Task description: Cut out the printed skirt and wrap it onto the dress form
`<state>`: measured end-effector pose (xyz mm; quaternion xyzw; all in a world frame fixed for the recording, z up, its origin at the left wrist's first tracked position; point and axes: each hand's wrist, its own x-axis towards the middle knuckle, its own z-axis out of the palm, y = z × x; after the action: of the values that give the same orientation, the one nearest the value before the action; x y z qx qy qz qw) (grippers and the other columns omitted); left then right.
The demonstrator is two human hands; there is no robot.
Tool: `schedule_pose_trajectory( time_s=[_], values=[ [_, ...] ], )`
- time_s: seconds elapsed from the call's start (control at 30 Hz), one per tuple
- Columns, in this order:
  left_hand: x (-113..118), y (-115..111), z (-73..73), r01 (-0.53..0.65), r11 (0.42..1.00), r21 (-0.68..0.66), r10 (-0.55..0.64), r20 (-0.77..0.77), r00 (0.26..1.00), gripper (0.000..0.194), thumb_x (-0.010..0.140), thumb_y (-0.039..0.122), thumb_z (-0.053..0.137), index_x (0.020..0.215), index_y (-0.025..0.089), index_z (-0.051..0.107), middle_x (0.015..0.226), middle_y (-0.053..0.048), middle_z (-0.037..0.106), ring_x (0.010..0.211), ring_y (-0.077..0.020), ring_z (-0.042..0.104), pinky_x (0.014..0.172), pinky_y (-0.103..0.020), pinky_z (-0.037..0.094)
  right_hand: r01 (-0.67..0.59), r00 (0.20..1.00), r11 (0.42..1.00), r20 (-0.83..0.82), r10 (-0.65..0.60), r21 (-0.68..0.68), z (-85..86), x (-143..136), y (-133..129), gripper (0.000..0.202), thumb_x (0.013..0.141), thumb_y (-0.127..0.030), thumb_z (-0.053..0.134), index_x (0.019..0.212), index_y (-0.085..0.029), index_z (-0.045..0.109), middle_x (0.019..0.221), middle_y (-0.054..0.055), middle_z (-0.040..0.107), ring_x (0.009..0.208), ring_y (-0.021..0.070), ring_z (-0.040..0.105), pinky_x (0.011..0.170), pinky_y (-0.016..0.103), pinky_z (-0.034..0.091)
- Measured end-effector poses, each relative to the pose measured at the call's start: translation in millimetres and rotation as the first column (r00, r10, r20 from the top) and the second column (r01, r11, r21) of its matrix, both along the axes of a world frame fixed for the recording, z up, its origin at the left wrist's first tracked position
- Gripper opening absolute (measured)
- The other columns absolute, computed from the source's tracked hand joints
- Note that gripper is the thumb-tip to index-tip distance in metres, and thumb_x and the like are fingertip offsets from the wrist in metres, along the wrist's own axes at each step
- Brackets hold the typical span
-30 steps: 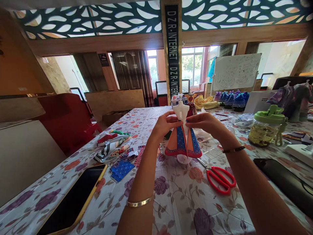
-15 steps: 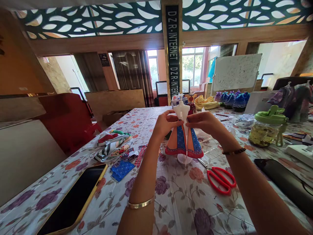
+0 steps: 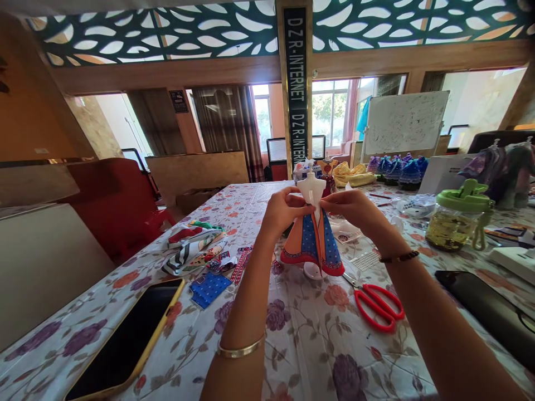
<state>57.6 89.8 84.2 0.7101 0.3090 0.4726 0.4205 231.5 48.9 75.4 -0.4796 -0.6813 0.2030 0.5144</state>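
Observation:
A small white doll mannequin (image 3: pixel 311 188) stands on a round white base (image 3: pixel 312 271) in front of me. Around its waist hangs a doll skirt (image 3: pixel 309 239) with orange and blue dotted panels and a red patterned hem. My left hand (image 3: pixel 286 210) pinches the skirt's waist edge on the left side, thumb toward the middle. On the other side, my right hand (image 3: pixel 346 205) pinches the right waist edge between thumb and fingers. The two skirt edges hang down the front, close together. Red-handled scissors (image 3: pixel 378 306) lie on the table to the right of the skirt.
Left on the floral tablecloth (image 3: pixel 301 345) are a phone (image 3: pixel 129 340), blue dotted fabric (image 3: pixel 209 288) and a pile of cloth scraps (image 3: pixel 194 248). To the right are a green-lidded jar (image 3: pixel 453 220) and a black case (image 3: pixel 489 312). Small blue-purple dresses (image 3: pixel 407 170) stand behind.
My right hand has shifted slightly right and up with its skirt edge. The right half of the skirt has swung so its front edges hang closer together at the hem.

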Motion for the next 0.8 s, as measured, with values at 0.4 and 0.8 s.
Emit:
schedule_pose_trajectory(
  time_s=[0.4, 0.8],
  values=[
    [0.7, -1.8, -0.3, -0.040, 0.998, 0.043, 0.041, -0.015, 0.999, 0.052, 0.047, 0.026, 0.082, 0.094, 0.014, 0.061, 0.075, -0.006, 0.067, 0.071, -0.0182, 0.063, 0.069, -0.033, 0.049, 0.036, 0.999, 0.999, -0.018, -0.035, 0.036, -3.0, 2.5, 7.6, 0.033, 0.056, -0.045, 0.074, 0.072, -0.016, 0.074, 0.064, 0.005, 0.071, 0.055, 0.0167, 0.058, 0.050, 0.028, 0.042],
    [3.1, 0.4, -4.3, -0.020, 0.999, 0.050, 0.021, -0.021, 1.000, 0.041, 0.050, 0.028, 0.080, 0.085, 0.012, 0.067, 0.081, -0.006, 0.068, 0.068, -0.0161, 0.061, 0.063, -0.027, 0.047, 0.238, 0.968, 0.964, 0.050, -0.245, 0.118, -0.7, -9.6, 0.9, 0.028, 0.060, -0.042, 0.072, 0.069, -0.016, 0.075, 0.063, 0.007, 0.072, 0.058, 0.0214, 0.062, 0.051, 0.030, 0.043]
  ],
)
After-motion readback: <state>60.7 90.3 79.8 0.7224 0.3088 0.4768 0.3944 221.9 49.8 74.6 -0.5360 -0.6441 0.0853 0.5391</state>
